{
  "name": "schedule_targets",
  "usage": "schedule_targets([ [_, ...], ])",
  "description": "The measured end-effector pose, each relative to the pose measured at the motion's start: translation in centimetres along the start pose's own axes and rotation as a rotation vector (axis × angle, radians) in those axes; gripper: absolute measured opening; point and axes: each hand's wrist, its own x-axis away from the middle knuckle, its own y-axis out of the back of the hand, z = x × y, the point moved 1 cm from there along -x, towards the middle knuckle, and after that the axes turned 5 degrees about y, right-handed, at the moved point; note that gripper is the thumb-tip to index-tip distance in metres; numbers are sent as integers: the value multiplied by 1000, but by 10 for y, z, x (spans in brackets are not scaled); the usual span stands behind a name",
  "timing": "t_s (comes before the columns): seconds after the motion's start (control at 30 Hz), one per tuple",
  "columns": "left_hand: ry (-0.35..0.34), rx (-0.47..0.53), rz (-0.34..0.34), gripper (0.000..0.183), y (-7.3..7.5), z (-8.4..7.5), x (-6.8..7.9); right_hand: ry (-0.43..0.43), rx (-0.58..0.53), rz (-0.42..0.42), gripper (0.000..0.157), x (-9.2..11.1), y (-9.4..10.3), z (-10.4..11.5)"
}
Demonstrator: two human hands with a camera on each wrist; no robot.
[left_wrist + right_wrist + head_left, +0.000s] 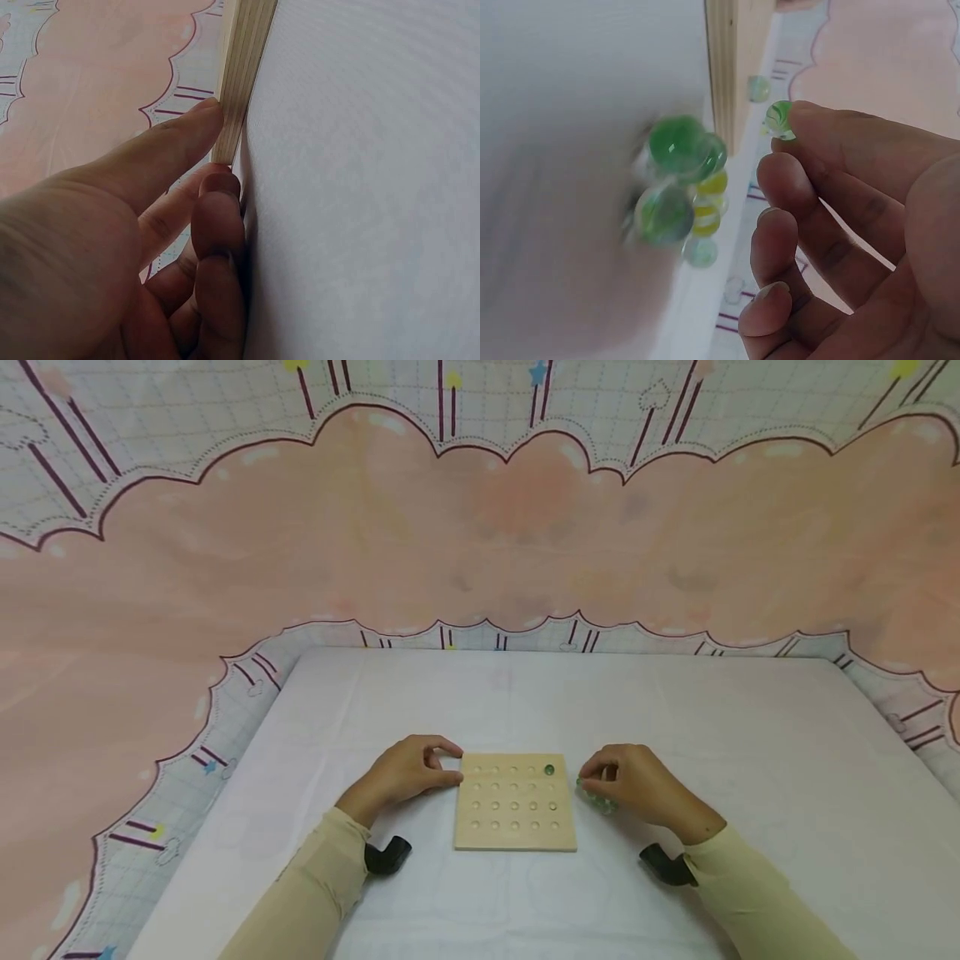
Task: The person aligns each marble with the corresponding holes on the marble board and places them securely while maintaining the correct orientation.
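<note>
A peach patterned cloth (480, 543) rises behind the white table (712, 718); on it lies the board (523, 796). The left hand (405, 772), thumb and forefinger apart, touches the board's left edge without gripping. By the right edge, the right hand (633, 781) pinches a swirled marble (778, 116) between thumb and finger, near loose marbles (676, 142); a dark green marble (550, 769) sits in the board's far-right hollow

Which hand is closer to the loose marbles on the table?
Right. The right hand is close beside the loose marbles; the left hand is across the board, touching its left edge.
</note>
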Motion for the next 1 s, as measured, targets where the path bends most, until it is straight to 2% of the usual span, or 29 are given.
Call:
schedule_targets([
  [0.5, -19, -3, -6, 34, 0, 2, 0, 8, 28, 38, 7, -20, -17, 13],
  [1.0, -3, 3, -11, 34, 0, 1, 0, 6, -5, 69, 7, -27, -26, 14],
])
